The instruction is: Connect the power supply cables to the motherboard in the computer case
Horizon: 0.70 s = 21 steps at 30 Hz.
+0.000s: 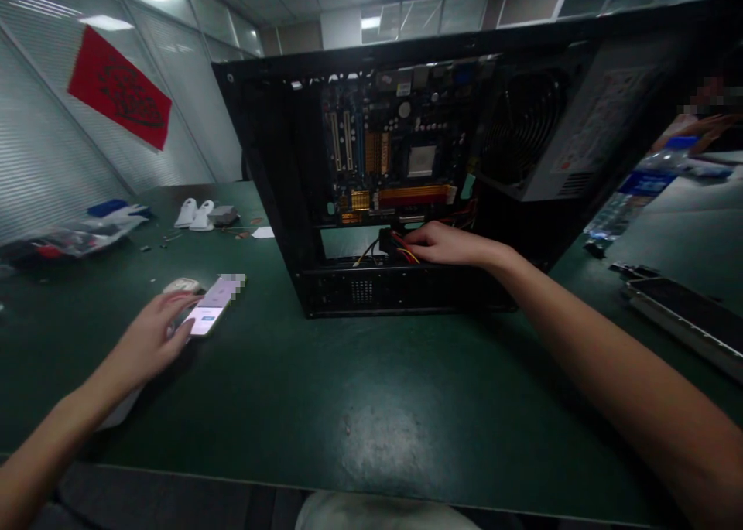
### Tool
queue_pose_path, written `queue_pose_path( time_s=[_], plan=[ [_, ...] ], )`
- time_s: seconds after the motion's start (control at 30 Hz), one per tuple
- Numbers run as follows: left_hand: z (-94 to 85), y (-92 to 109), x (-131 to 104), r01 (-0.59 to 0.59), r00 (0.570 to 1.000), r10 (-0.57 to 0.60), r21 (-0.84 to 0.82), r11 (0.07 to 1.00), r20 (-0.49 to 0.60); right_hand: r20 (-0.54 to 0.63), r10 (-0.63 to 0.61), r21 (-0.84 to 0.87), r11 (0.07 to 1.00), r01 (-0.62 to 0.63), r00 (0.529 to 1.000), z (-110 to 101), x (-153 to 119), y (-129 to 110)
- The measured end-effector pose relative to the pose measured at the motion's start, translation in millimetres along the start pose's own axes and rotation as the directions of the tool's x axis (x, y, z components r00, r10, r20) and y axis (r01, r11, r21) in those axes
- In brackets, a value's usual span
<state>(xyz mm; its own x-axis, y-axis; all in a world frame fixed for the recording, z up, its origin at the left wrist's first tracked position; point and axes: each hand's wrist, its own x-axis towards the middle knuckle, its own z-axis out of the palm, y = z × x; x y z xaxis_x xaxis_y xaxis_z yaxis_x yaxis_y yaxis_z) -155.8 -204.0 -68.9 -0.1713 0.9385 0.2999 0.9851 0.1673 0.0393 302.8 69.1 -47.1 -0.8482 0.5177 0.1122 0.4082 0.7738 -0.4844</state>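
A black computer case stands upright on the table with its side open towards me. Inside it are a motherboard and, at upper right, a power supply with a fan grille. My right hand reaches into the lower part of the case, its fingers closed on a bundle of coloured cables by a black connector; the fingertips are partly hidden. At the left, my left hand has thumb and fingers apart at the near edge of a phone with a lit screen.
Beyond the phone lie a small white object, white shoe-shaped items and a plastic bag. On the right are a water bottle and a flat metal part. Another person's hand shows at far right.
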Motion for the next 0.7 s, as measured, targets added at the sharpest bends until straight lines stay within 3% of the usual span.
queue_pose_path(
  time_s=[0.13, 0.2, 0.37, 0.7],
  plan=[
    [19.6, -19.2, -10.8, 0.008, 1.0, -0.008, 0.053, 0.999, -0.004, -0.005, 0.005, -0.001, 1.0, -0.005, 1.0, 0.0, -0.3, -0.3],
    [20.1, -15.9, -9.6, 0.011, 1.0, -0.012, 0.078, 0.997, 0.012, -0.013, 0.01, -0.006, 1.0, -0.01, 1.0, -0.1, -0.7, -0.8],
    [17.3, -7.7, -3.8, 0.057, 0.983, -0.075, 0.11, 0.992, 0.168, -0.013, 0.03, -0.012, 0.999, -0.03, 0.999, -0.3, -1.5, -1.3],
    [17.9, -14.1, -9.9, 0.094, 0.978, -0.092, -0.004, 0.996, 0.185, -0.013, 0.017, 0.017, 1.0, -0.017, 1.0, -1.5, -2.3, -0.8]
  ],
)
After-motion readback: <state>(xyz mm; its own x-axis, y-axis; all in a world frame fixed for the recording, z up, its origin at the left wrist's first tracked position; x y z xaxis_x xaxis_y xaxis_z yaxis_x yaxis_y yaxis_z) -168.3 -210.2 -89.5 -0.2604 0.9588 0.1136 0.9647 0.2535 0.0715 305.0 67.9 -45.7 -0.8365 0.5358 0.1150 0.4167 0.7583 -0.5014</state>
